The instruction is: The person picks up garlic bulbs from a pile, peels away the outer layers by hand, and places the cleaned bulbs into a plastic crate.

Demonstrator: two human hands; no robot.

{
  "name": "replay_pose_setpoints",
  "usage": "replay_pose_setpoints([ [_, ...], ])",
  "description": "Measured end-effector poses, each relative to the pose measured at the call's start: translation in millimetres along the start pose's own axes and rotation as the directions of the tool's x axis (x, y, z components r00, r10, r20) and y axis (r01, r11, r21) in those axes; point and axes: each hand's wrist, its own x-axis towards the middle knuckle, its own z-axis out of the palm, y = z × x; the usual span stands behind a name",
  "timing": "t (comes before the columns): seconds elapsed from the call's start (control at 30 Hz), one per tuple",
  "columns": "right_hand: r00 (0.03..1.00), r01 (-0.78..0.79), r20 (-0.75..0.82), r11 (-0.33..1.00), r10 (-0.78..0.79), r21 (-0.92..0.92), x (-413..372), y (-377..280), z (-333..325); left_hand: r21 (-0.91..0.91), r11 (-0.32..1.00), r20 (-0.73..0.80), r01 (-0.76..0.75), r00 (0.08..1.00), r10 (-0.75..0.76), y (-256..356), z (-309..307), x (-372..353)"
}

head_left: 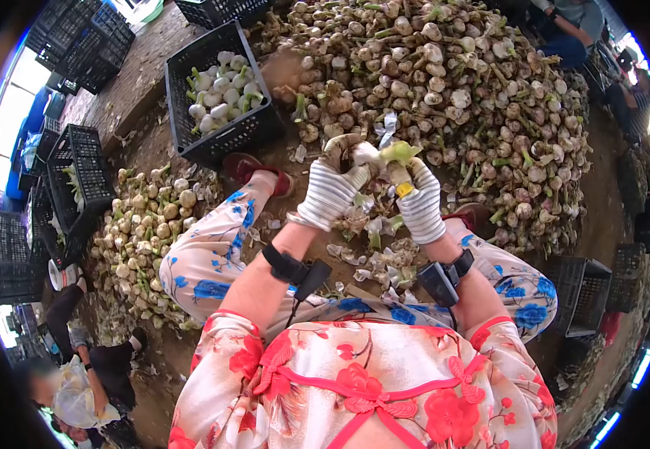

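My left hand [334,185], in a white striped glove with soiled fingers, is closed around a pale garlic bulb [368,154]. Beside the bulb, a yellow-green garlic stalk [400,154] with a flared end runs down to my right hand [421,203]. That hand wears the same kind of glove, and its fingers are closed on the stalk. A bright yellow piece [404,189] shows at the right fingertips; I cannot tell what it is. Peeled skins [377,228] lie on the ground below both hands.
A large heap of unpeeled garlic [445,82] rises ahead. At front left, a black crate [231,136] holds cleaned white bulbs. A smaller garlic pile [142,239] lies left. Empty-looking crates [583,295] stand right. Another person [89,382] sits at lower left; others are at upper right.
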Motion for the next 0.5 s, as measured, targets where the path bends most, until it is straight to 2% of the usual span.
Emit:
replay_pose_setpoints([
  [0.03,0.995,-0.097,-0.001,0.993,0.097,0.064,3.4,-0.2,-3.8,-0.152,0.970,0.081,0.191,0.980,-0.180,8.7,-3.0,2.2],
  [0.07,0.981,-0.192,0.005,0.973,0.193,0.127,7.1,-0.7,-6.6,-0.282,0.882,0.187,0.379,0.923,-0.337,14.3,-6.9,4.7],
  [0.1,0.990,-0.142,0.015,0.983,0.142,0.116,10.5,-7.5,-13.4,-0.284,0.831,0.319,0.478,0.864,-0.388,15.7,-7.8,7.4],
  [0.17,0.998,-0.059,0.022,0.998,0.059,0.004,17.1,-9.6,-15.1,-0.337,0.780,0.337,0.527,0.841,-0.423,20.1,-5.1,3.6],
  [0.23,0.986,-0.157,-0.031,0.973,0.164,0.172,27.4,-14.0,-14.8,-0.324,0.756,0.373,0.568,0.811,-0.450,16.2,-6.9,-1.6],
  [0.27,0.996,-0.094,0.001,0.987,0.095,0.130,29.6,-10.1,-17.5,-0.304,0.739,0.404,0.602,0.784,-0.472,15.5,-8.4,-1.7],
  [0.3,0.995,-0.095,0.001,0.987,0.096,0.131,27.1,-10.6,-13.9,-0.302,0.739,0.403,0.602,0.783,-0.474,17.0,-6.1,-3.0],
  [0.37,0.995,-0.086,-0.045,0.996,0.086,0.010,20.4,-12.1,-4.4,-0.498,0.685,0.256,0.533,0.844,-0.471,20.3,1.0,-2.9],
  [0.43,0.992,-0.108,-0.066,0.993,0.111,0.044,18.8,-11.7,-4.9,-0.513,0.655,0.309,0.555,0.831,-0.463,19.0,-6.0,1.4],
  [0.5,0.991,-0.097,-0.088,0.995,0.097,0.009,14.9,-14.0,-3.0,-0.639,0.525,0.266,0.563,0.802,-0.535,19.8,-8.4,1.6],
])
